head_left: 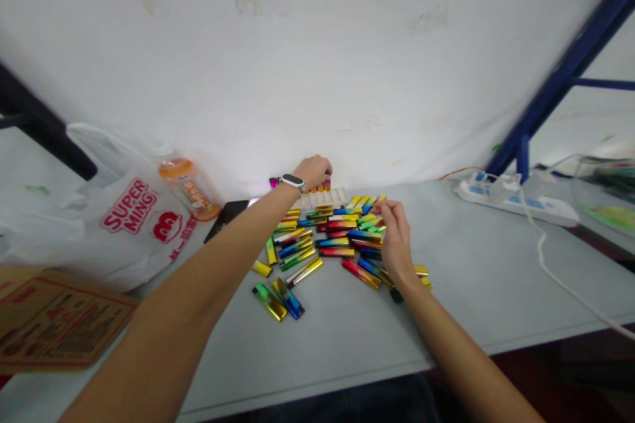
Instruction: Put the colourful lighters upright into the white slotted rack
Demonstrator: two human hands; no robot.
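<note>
My left hand [312,170], with a smart band [293,181] on its wrist, reaches to the back of the table. Its fingers curl down over a white rack with holes [337,197], where several purple-and-yellow lighters [320,186] stand in a row. What those fingertips hold is hidden. At the right side of a pile of shiny, colour-graded lighters [337,242] is my right hand [395,238]. Its fingers are bent together beside yellow-ended lighters [368,203]; whatever is between them cannot be made out. Closer to me lie a green-and-gold lighter [270,302] and a blue-and-gold lighter [288,297].
On the left are a printed plastic bag [133,211], an orange drink bottle [186,185], a cardboard box [59,320] and a dark flat object [225,218]. A power strip [516,201] with a white cable [560,277] lies right. The wall [317,79] closes off the back.
</note>
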